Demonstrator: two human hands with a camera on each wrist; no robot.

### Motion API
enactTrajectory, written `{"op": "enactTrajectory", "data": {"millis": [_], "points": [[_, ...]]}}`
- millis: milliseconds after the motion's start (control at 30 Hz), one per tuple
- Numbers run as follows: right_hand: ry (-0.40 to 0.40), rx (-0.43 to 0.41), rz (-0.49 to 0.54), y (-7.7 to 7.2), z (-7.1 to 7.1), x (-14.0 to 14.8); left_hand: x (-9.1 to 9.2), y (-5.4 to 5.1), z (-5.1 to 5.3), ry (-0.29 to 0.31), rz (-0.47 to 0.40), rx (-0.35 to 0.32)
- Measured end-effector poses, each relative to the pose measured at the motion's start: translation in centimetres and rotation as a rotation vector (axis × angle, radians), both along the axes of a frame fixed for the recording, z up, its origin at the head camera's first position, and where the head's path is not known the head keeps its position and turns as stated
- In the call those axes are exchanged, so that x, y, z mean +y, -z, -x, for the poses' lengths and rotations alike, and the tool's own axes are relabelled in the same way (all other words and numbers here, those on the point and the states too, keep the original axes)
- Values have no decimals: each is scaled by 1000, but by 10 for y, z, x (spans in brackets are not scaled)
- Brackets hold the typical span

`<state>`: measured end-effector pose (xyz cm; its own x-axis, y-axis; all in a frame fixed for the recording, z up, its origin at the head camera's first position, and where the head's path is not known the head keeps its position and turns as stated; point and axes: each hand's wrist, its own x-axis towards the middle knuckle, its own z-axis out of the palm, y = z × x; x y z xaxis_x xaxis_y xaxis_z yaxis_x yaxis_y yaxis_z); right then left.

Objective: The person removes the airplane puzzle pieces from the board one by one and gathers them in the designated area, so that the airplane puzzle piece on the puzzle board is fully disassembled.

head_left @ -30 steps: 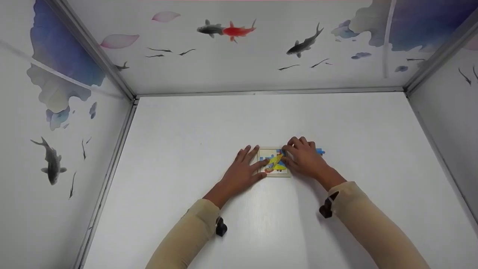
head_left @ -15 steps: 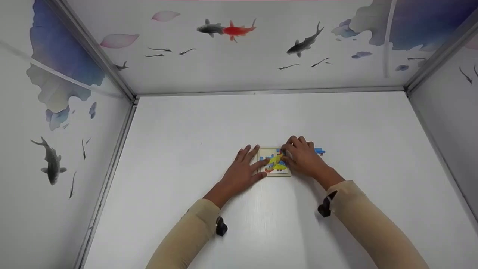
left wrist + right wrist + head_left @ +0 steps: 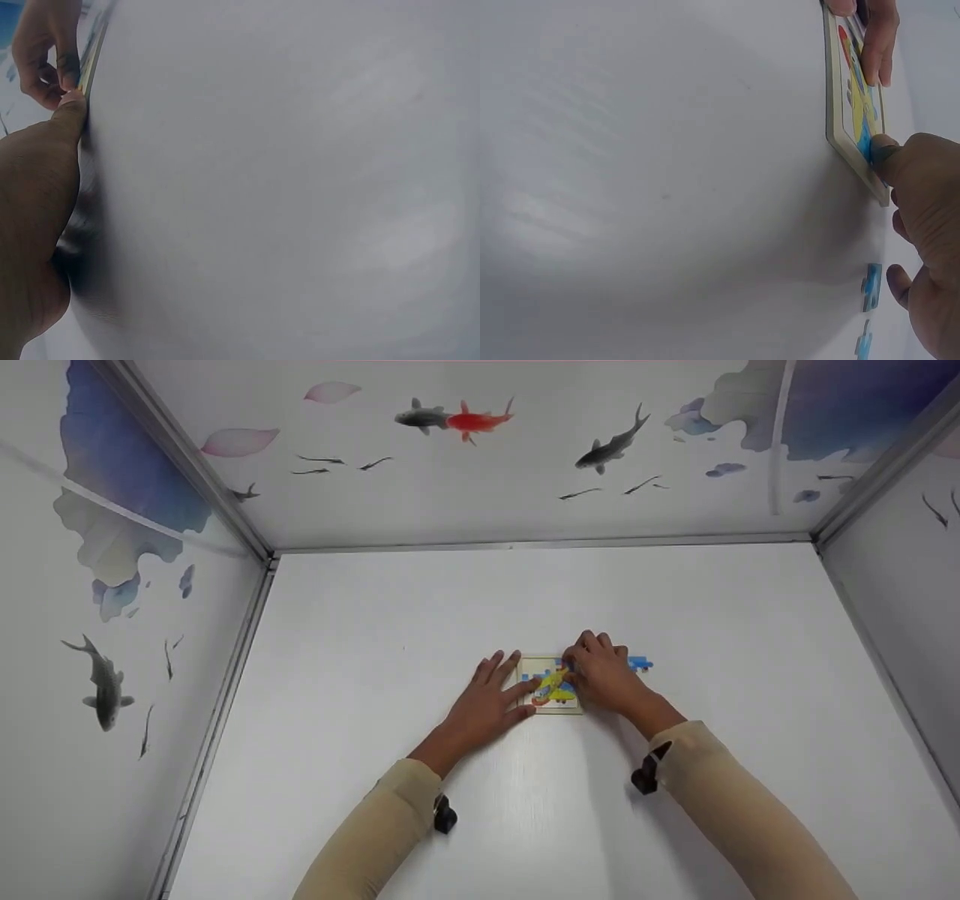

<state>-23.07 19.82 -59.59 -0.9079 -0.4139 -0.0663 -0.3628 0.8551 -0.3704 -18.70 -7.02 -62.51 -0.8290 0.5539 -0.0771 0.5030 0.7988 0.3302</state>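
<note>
A small wooden puzzle board (image 3: 556,713) with a yellow and blue picture lies flat on the white table; its pale rim (image 3: 830,90) shows in the right wrist view. My left hand (image 3: 486,714), fingers spread and fairly straight, rests on its left side. At the board's upper right, my right hand (image 3: 606,676) has bent fingers and pinches a small bluish puzzle piece (image 3: 886,153) against the picture; the fingers hide most of it. In the left wrist view, my left hand (image 3: 37,180) is below my right hand (image 3: 45,34).
Loose blue puzzle pieces (image 3: 640,663) lie on the table just right of my right hand; two, one nearer the board (image 3: 871,287) and one farther (image 3: 864,343), show in the right wrist view. White walls with painted fish (image 3: 480,421) enclose the table (image 3: 360,615).
My right hand and forearm have shifted slightly left, its fingertips staying at the board's upper right. The left hand and the board look unmoved.
</note>
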Motion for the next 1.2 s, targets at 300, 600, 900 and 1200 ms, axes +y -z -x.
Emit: {"op": "enactTrajectory", "data": {"millis": [300,600,900,1200], "points": [[29,-45,15,0,2,-2,1,0,1,0,8,-5],[8,5,-4,2,1,-3,1,5,1,-3,16,9],[-18,21,36,2,0,-2,1,6,2,-6,23,17],[-31,0,66,-1,1,-2,0,4,2,-1,10,7]]}}
